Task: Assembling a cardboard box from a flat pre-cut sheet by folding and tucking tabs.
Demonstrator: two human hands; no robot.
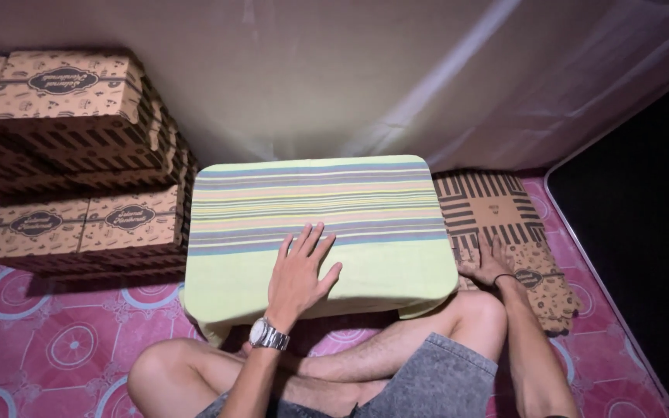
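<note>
Two hands are busy here. The left hand (300,267) lies flat, fingers spread wide, on the low table covered with a soft green striped cloth (319,224), right in front of the crossed legs. The right hand (488,263) rests with fingers spread on the flat brown cardboard sheet with dark stripe patterns (497,213) — it lies on the floor just beside the table, on the right. Neither hand pinches or grips anything. It looks like the flat sheet has not been folded into a box yet, so that part seems left to do. Many folded brown cardboard boxes (71,155) are already stacked on the left, near the table — those look done. The cloth looks smooth and woven, with thin pink, blue and yellow lines. The cardboard looks stiff. A pink mat with round patterns (63,340) covers the floor.
</note>
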